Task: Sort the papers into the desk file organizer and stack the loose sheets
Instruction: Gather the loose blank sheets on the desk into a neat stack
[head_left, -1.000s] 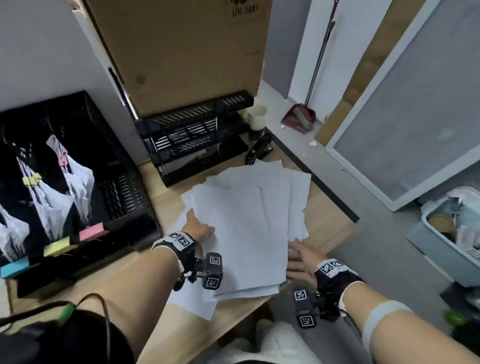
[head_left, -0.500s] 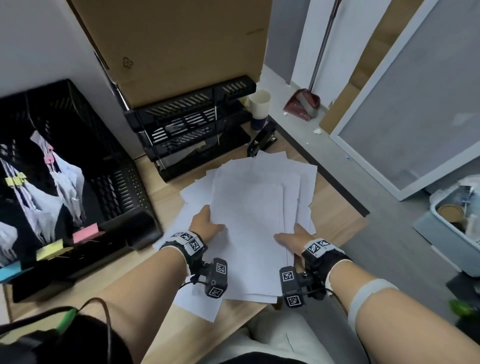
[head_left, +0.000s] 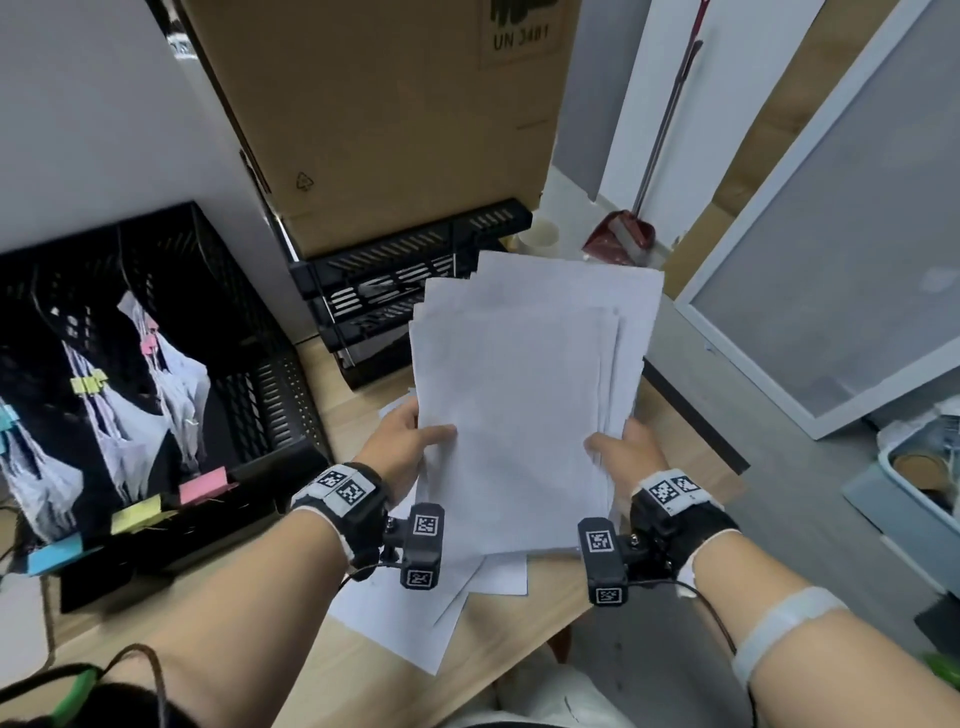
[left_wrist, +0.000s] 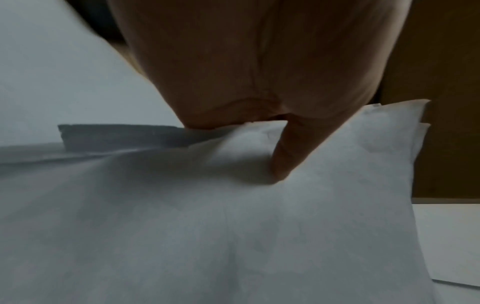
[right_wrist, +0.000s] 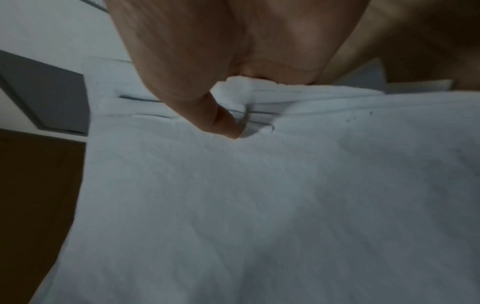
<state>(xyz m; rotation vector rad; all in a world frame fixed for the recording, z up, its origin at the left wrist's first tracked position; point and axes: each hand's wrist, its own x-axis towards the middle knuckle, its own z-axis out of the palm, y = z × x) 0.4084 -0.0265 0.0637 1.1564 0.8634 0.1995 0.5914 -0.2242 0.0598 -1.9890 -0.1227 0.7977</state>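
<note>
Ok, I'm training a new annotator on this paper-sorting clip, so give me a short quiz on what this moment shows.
1. True or false: the bundle of white sheets lies flat on the desk.
2. Which hands grip the bundle? A) the left hand only B) the right hand only C) both
3. Fill in: a few loose sheets lie on the desk below the ______.

Key
1. False: it is lifted and tilted up, its far edges fanned out unevenly.
2. C: each thumb presses the top sheet at one side edge; the fingers under the bundle are hidden.
3. Bundle.
</note>
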